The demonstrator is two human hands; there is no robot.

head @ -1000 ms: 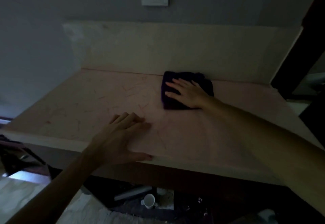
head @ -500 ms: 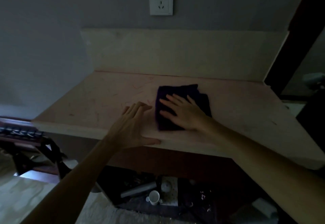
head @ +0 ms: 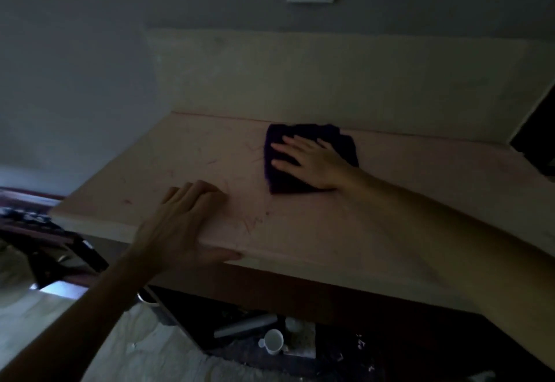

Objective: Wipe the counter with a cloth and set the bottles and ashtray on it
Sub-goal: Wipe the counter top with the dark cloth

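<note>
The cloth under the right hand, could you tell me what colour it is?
Dark purple, nearly black in the dim head view: the cloth.

A dark purple cloth (head: pixel 312 159), folded into a rough square, lies flat on the pale pinkish bench (head: pixel 390 201), near the bench's back edge. The bench's surface shows faint scratch marks.

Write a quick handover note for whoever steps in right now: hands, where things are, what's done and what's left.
Right hand: flat, palm down on the dark cloth, near the counter's back edge.
Left hand: open, braced on the counter front edge, holding nothing.
Done: wiping is underway.
Left: finish wiping, then set bottles and ashtray on it; none are on the counter, and I can't identify them in view.
</note>
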